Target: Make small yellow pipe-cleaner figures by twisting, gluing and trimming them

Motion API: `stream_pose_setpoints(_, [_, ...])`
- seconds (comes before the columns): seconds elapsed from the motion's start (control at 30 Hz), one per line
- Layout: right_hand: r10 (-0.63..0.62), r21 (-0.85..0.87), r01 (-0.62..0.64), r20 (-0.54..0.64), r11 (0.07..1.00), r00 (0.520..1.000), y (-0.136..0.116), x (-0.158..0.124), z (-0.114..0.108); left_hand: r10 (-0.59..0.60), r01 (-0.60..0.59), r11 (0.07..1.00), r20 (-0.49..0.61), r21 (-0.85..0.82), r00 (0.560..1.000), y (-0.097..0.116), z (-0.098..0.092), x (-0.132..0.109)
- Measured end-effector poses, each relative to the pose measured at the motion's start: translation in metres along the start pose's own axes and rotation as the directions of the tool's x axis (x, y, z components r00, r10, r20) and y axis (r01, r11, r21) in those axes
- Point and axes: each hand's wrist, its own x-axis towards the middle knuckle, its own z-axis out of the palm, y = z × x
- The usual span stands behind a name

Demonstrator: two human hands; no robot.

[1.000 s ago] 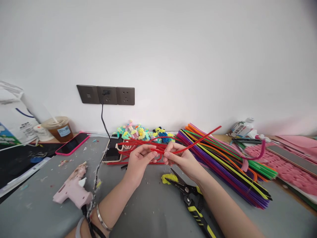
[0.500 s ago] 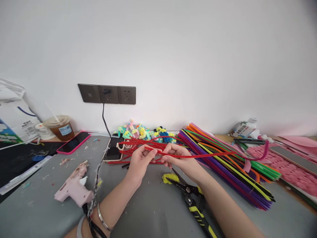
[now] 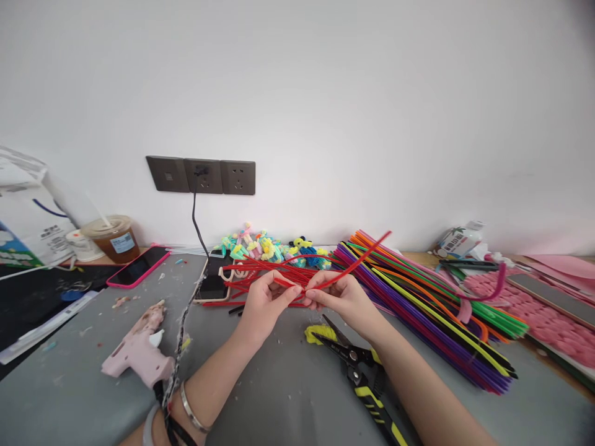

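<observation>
Between my two hands is a red pipe cleaner (image 3: 357, 262), its long free end slanting up to the right. My left hand (image 3: 267, 303) pinches it between thumb and fingers at the middle of the view. Close beside, my right hand (image 3: 339, 297) is closed on the same stem. The spot where the fingertips meet is partly hidden. Behind the hands lie several loose red pipe cleaners (image 3: 260, 266). Under my right hand, black and yellow scissors (image 3: 360, 365) rest on the table, their blades over a small yellow fuzzy piece (image 3: 316, 334).
A pink glue gun (image 3: 142, 353) with its cord lies at left. Behind it are a pink-cased phone (image 3: 139, 267) and an iced drink (image 3: 116, 238). Bundled colourful pipe cleaners (image 3: 427, 316) spread at right. Small fuzzy figures (image 3: 267, 248) sit along the wall, near another phone (image 3: 216, 279).
The red pipe cleaner's free end has swung from lying nearly level toward the right to pointing up and right. My hands have stayed almost in place, shifting only slightly.
</observation>
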Motion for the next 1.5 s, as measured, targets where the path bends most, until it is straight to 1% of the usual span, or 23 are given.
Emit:
stream_pose_setpoints(0.1, [-0.009,0.015,0.009,0.002,1.000,1.000,0.0004,0.0002,-0.0007,-0.020,0.021,1.000,0.032,-0.016,0.999,0.0048,0.0003,-0.0002])
stream_pose_setpoints(0.2, [-0.020,0.029,0.020,0.000,0.999,1.000,-0.0015,-0.0006,-0.0004,-0.066,0.068,0.997,0.050,-0.047,0.997,0.0076,0.0014,-0.0005])
stream_pose_setpoints(0.37, [-0.030,0.083,0.028,0.028,0.996,0.999,-0.0034,-0.0017,-0.0006,-0.091,0.100,0.978,0.058,-0.183,0.994,0.0052,0.0035,-0.0015])
stream_pose_setpoints(0.5, [-0.003,0.143,-0.009,0.090,0.990,0.996,-0.0036,-0.0021,0.0001,-0.079,0.104,0.957,0.100,-0.270,0.992,0.0034,0.0038,-0.0026])
stream_pose_setpoints(0.63, [0.032,0.218,-0.063,0.145,0.974,0.989,-0.0049,-0.0032,0.0009,-0.078,0.123,0.950,0.160,-0.288,0.984,0.0049,0.0033,-0.0038])
stream_pose_setpoints(0.73, [0.034,0.245,-0.076,0.169,0.966,0.985,-0.0060,-0.0041,0.0010,-0.093,0.154,0.939,0.205,-0.306,0.974,0.0057,0.0029,-0.0043])
stream_pose_setpoints(0.8, [0.038,0.252,-0.082,0.175,0.964,0.984,-0.0067,-0.0044,0.0013,-0.104,0.169,0.935,0.214,-0.311,0.971,0.0053,0.0026,-0.0044])
stream_pose_setpoints(0.9, [0.050,0.258,-0.098,0.185,0.961,0.982,-0.0072,-0.0044,0.0020,-0.102,0.162,0.939,0.205,-0.303,0.973,0.0041,0.0025,-0.0041])
stream_pose_setpoints(1.0, [0.058,0.267,-0.112,0.203,0.957,0.978,-0.0067,-0.0044,0.0023,-0.079,0.128,0.951,0.180,-0.282,0.981,0.0042,0.0031,-0.0038])
stream_pose_setpoints(1.17, [0.053,0.241,-0.102,0.199,0.965,0.979,-0.0048,-0.0043,0.0006,-0.062,0.102,0.973,0.189,-0.208,0.980,0.0078,0.0053,-0.0041])
stream_pose_setpoints(1.3, [0.054,0.216,-0.097,0.194,0.972,0.980,-0.0052,-0.0043,0.0006,-0.062,0.086,0.986,0.169,-0.142,0.984,0.0097,0.0055,-0.0042])
stream_pose_setpoints(1.4, [0.052,0.211,-0.088,0.173,0.973,0.984,-0.0051,-0.0042,0.0013,-0.050,0.062,0.993,0.112,-0.103,0.992,0.0097,0.0051,-0.0035])
stream_pose_setpoints(1.5, [0.024,0.194,-0.047,0.117,0.980,0.993,-0.0039,-0.0034,0.0006,-0.058,0.061,0.996,0.050,-0.072,0.997,0.0090,0.0048,-0.0028])
